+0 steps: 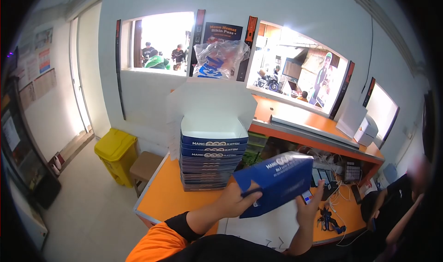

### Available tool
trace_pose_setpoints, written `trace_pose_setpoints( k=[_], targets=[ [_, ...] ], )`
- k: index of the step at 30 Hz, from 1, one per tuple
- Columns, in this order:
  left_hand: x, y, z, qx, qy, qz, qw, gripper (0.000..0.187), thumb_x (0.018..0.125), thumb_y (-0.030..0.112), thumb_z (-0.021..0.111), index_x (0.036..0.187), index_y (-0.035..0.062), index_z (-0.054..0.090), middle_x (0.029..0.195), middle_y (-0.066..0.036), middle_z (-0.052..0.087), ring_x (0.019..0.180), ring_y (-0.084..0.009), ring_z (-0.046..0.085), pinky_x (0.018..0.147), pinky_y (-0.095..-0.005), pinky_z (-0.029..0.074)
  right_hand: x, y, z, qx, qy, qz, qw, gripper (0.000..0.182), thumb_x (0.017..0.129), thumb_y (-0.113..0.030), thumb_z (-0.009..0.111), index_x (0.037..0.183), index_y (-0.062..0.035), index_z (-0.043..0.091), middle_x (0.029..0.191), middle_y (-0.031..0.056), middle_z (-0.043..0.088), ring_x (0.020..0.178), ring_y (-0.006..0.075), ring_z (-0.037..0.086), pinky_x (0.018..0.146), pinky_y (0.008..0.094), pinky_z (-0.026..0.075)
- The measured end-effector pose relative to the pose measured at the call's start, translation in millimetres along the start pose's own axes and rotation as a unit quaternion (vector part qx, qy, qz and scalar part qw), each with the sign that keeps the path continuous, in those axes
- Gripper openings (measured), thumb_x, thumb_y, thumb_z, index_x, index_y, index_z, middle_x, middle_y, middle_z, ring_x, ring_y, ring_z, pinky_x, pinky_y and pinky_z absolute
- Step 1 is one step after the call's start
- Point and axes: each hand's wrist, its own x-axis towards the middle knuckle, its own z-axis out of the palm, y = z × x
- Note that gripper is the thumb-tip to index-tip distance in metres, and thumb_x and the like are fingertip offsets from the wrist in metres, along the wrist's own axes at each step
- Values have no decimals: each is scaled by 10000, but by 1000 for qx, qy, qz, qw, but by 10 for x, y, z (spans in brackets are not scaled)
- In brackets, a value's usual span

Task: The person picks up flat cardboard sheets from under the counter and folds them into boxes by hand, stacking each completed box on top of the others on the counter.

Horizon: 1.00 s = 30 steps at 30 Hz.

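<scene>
My left hand [234, 201] is closed on the lower left edge of a dark blue printed cardboard food box [281, 183], which tilts above the orange table [161, 195]. My right hand [308, 207] is at the box's right side, its fingers stretched out and apart. Behind the held box, a tall stack of matching blue boxes [212, 162] rises from the table, nested one in another. The topmost one shows its white inside, its lid [212, 98] standing up. Below my hands lies a white sheet [258, 229], partly covered by the box.
A clear plastic bag [220, 61] rests behind the raised lid. Phones, cables [339, 188] and a black-and-blue strap [327, 221] lie to the right. A seated person in dark clothes [392, 195] is at far right. On the left are a brown stool [146, 165] and a yellow bin [115, 151].
</scene>
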Motion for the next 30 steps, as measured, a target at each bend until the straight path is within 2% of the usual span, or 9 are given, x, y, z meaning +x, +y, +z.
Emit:
trace_pose_setpoints(
  k=[4, 8, 9, 12, 13, 16, 19, 22, 30],
  targets=[
    [158, -241, 304, -281, 81, -218, 931, 193, 848, 86, 530, 1018, -5, 535, 922, -67, 572, 794, -134, 557, 734, -256, 451, -434, -587, 272, -91, -245, -228, 938, 1077, 620, -374, 745, 1395, -62, 65, 1410, 292, 39, 1315, 440, -59, 999, 601, 21],
    [321, -348, 408, -420, 152, -314, 838, 267, 856, 73, 503, 1106, -18, 480, 979, -97, 564, 847, -155, 578, 769, -292, 484, -330, -273, 563, -101, -74, -334, 934, 820, 640, -247, 707, 1311, -186, 239, 1293, 232, 262, 1247, 429, 230, 988, 628, 57],
    [370, -353, 381, -463, 147, -329, 810, 266, 859, 69, 495, 1110, -17, 479, 980, -100, 566, 853, -162, 581, 771, -297, 489, -304, -302, 597, -47, 6, -371, 927, 566, 644, -168, 667, 1143, -164, 400, 1132, 165, 393, 1121, 378, 395, 988, 625, 155],
    [447, -420, 337, -509, 167, -350, 769, 286, 877, 73, 473, 1153, 4, 459, 982, -102, 571, 869, -183, 590, 768, -320, 505, -199, -294, 300, 8, -63, -446, 893, 423, 643, -130, 659, 1023, -116, 474, 995, 136, 482, 1021, 353, 483, 958, 597, 286],
    [454, -437, 342, -503, 177, -343, 773, 296, 877, 74, 475, 1165, 9, 453, 980, -99, 571, 862, -181, 591, 758, -319, 508, -163, -251, 215, 60, -86, -415, 904, 246, 670, -72, 624, 888, -69, 512, 861, 118, 520, 915, 317, 541, 908, 548, 389],
    [447, -510, 479, -461, 171, -307, 815, 361, 865, 89, 523, 1209, 36, 428, 969, -82, 565, 824, -170, 595, 686, -297, 525, -230, -314, 60, 332, 28, -129, 934, 123, 713, 16, 538, 815, -45, 505, 859, 136, 523, 893, 302, 546, 859, 466, 431],
    [389, -402, 616, -390, 84, -231, 887, 369, 844, 107, 573, 1187, 50, 448, 1011, -81, 555, 855, -157, 582, 683, -311, 534, -120, -470, -16, 107, 29, -277, 954, 147, 695, 2, 556, 816, -49, 488, 945, 163, 540, 947, 357, 534, 853, 458, 426],
    [353, -243, 693, -448, -5, -171, 878, 371, 848, 104, 568, 1189, 34, 438, 1030, -91, 554, 893, -162, 579, 742, -315, 523, -19, -681, -86, -95, 36, -377, 921, 154, 695, 21, 497, 829, -42, 453, 1074, 213, 516, 1086, 414, 463, 932, 458, 354],
    [401, -356, 795, -518, -67, -236, 819, 267, 903, 185, 492, 1112, 20, 505, 1089, -81, 541, 960, -169, 560, 829, -322, 480, -120, -654, -148, -24, -50, -362, 931, 131, 629, -29, 612, 700, -46, 504, 925, 145, 616, 1017, 390, 543, 882, 510, 422]
  ],
)
